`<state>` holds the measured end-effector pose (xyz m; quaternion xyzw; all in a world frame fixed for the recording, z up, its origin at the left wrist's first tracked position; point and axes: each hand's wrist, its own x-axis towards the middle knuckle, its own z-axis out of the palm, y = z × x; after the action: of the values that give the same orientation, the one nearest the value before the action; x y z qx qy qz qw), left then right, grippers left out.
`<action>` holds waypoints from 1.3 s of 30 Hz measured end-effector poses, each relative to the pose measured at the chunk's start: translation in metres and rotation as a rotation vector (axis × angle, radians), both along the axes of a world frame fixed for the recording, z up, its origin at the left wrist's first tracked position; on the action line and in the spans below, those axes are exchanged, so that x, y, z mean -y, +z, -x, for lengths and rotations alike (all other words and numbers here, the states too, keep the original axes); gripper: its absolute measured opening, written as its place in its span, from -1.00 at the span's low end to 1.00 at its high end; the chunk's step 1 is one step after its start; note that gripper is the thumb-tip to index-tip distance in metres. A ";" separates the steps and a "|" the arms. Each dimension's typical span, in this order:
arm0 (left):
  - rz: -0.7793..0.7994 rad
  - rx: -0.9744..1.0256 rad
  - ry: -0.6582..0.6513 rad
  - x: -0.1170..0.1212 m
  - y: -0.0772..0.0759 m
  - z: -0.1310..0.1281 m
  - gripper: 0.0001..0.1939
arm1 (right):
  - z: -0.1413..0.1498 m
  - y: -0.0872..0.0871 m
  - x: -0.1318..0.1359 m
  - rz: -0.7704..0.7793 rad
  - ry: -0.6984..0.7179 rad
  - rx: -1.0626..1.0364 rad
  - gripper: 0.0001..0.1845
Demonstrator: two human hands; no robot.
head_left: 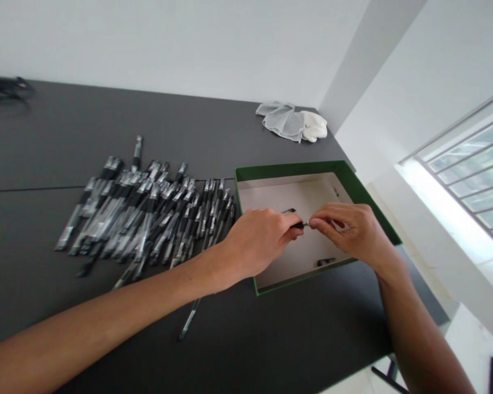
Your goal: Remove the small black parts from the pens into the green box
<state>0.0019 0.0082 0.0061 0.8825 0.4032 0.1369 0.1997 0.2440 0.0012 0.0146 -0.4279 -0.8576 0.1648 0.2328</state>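
My left hand (259, 238) is closed around a pen (299, 225), whose dark front end and small pale tip stick out to the right. Thumb and fingers of my right hand (355, 230) pinch the end of that tip. Both hands are over a shallow green box (246, 174) with a pale inside. A few small black pieces lie in the box, among them one near its front wall (326, 262) and one at the back right (336, 191). Most of the held pen is hidden inside my left hand.
A large heap of clear and black pens (142, 213) covers the dark table (86, 117) left of the box. One pen (189, 320) lies closer to me. White gloves (291, 121) rest near the wall at the back right. Black cables (6, 88) are at the far left.
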 end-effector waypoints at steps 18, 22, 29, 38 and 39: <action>-0.013 0.021 -0.016 0.000 0.000 0.000 -0.77 | 0.000 0.000 0.002 0.118 0.009 0.033 -0.65; -0.011 0.027 -0.014 -0.001 -0.001 0.000 -0.79 | -0.001 0.002 0.003 0.086 -0.011 0.020 -0.78; -0.011 0.009 -0.016 0.000 0.000 0.000 -0.78 | 0.002 0.000 0.003 0.065 0.022 0.034 -0.84; -0.045 0.013 -0.027 0.000 0.000 0.000 -0.78 | -0.002 0.002 0.004 0.129 0.014 0.046 -0.61; -0.046 0.016 -0.025 0.000 0.000 0.000 -0.77 | -0.002 0.002 0.004 0.126 0.007 0.054 -0.71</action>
<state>0.0021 0.0084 0.0061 0.8907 0.3873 0.1506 0.1842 0.2456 -0.0029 0.0171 -0.4428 -0.8531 0.2076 0.1816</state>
